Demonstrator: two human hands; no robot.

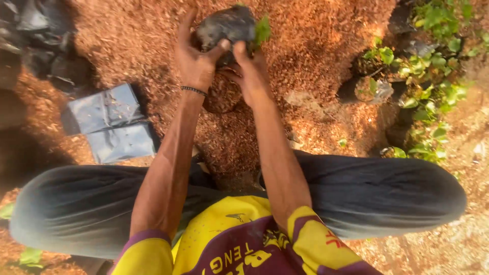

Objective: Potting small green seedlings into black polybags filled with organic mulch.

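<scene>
I sit cross-legged on the ground, both arms stretched forward over a mound of reddish-brown sawdust (316, 46). My left hand (196, 61) and right hand (252, 76) together lift a small black bag (226, 25) of soil above the mound. A green seedling leaf (263, 29) shows at the bag's right side, so the bag appears tilted away from me rather than upright.

Left hand: fingers clenched on the bag. The thumb presses against the near face of the bag and the remaining fingers wrap its left side, which supports the soft plastic from two directions and stops it sagging.

Right hand: fingers also grasping the bag. The thumb meets the bag just beside my left thumb; the other fingers are hidden beneath and behind it, so I cannot tell exactly how they sit.

Directly below the bag, between my wrists, a second round pot of soil (221, 94) rests in the sawdust, close enough to reach without shifting my legs.

To my left, flat empty grey bags (109, 122) lie stacked on the ground, near my knee. To my right, filled bags with green seedlings (423, 66) stand grouped together at the edge of the mound, well apart from the empty stock, so finished and unused items do not mix.

A bead bracelet (194, 90) sits on my left wrist.
</scene>
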